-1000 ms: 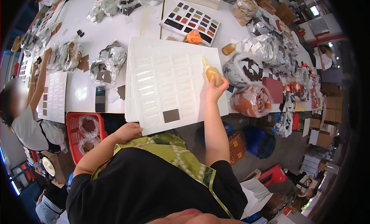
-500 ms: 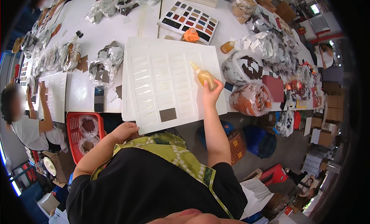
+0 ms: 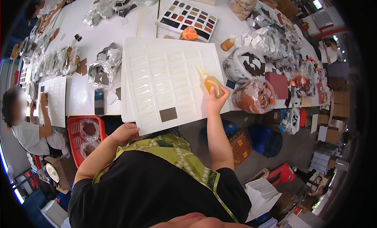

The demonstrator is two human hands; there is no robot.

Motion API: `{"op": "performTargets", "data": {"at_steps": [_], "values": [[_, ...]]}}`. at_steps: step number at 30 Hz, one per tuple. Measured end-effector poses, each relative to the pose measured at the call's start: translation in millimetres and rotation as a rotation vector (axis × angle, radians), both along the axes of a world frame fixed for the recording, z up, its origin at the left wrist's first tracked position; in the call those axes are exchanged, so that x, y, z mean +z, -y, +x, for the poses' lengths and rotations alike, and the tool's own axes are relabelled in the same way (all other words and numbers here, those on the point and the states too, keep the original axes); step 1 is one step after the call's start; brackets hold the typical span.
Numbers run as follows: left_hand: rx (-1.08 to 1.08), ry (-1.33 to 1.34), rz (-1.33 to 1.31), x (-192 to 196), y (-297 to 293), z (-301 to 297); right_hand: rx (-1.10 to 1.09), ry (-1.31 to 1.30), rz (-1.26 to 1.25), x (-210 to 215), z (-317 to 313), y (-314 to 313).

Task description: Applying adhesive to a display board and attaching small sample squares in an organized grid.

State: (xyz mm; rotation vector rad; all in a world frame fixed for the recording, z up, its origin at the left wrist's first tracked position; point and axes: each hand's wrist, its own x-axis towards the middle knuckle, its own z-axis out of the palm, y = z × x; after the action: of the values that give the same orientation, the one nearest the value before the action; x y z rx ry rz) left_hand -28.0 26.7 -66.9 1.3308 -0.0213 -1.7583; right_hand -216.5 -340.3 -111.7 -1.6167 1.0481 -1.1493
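My right hand [image 3: 218, 99] is closed around a squeeze bottle [image 3: 212, 86] of amber liquid, probably glue. The bottle tilts over the right part of a white board [image 3: 151, 125], its pale nozzle pointing away from me. Rows of raised rectangular frames cover the board, and many of them carry shiny clear streaks. One brown swatch [image 3: 169, 114] lies in the nearest row. At the board's near left corner, my left hand [image 3: 126, 132] is closed on the edge, its fingertips partly hidden. Under this board lies another white board [image 3: 125, 90].
Right of the board stand clear bags of swatches [image 3: 255, 96] and another amber bottle [image 3: 227, 44]. Beyond it are an orange-capped bottle [image 3: 189, 33] and a filled swatch card [image 3: 187, 20]. A phone [image 3: 99, 101] and red basket [image 3: 84, 120] are left; a co-worker [image 3: 33, 130] sits farther left.
The squeeze bottle has shifted slightly rightward and toward me over the board. My left hand stays at the corner. The whole view has moved a little.
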Motion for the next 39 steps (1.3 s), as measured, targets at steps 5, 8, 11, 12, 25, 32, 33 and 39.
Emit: {"op": "performTargets", "data": {"at_steps": [5, 8, 11, 12, 25, 32, 33, 39], "values": [[-0.038, 0.059, 0.016, 2, 3, -1, -0.077, -0.156, -0.106, -6, -19, -1], [-0.061, 0.09, 0.015, 2, 3, -1, 0.073, -0.055, -0.024, 7, -18, -17], [-0.044, 0.096, 0.006, 6, 3, -2, -0.033, 0.168, 0.171, 24, -25, -20], [-0.046, 0.095, 0.0, 9, 4, -3, -0.048, 0.078, 0.073, 15, -36, -15], [-0.018, 0.118, 0.06, 19, 10, -5, -0.092, -0.101, -0.127, 2, -62, -32], [0.009, 0.106, 0.071, 20, 9, -5, -0.08, 0.131, 0.167, 15, -71, -56], [-0.005, 0.108, 0.067, 18, 8, -4, -0.085, 0.131, 0.167, 11, -80, -54], [-0.014, 0.111, 0.064, 17, 9, -3, 0.013, -0.194, -0.242, 6, -97, -60]]}}
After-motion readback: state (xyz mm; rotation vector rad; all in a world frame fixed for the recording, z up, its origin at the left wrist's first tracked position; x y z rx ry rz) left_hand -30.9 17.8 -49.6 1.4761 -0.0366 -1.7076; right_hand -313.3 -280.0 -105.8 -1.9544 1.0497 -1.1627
